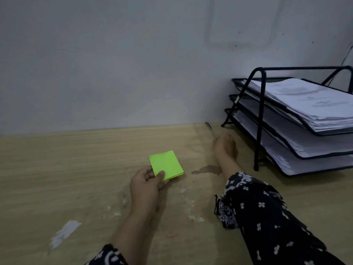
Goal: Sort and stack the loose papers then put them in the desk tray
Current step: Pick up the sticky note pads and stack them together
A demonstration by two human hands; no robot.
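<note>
Head view shows your left hand (146,183) pinching a small green paper pad (165,165), thumb on top, near the middle of the tabletop (57,169). Your right hand (225,145) reaches toward the back edge, fingers curled around a pen (210,129) (its tip pointing at the wall). Just right of it, the black desk tray (259,119) holds stacked white papers (305,104) by the back right corner.

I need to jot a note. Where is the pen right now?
In the head view, the pen lies on the desk near the wall, at the right hand, just left of the tray rack.
</note>
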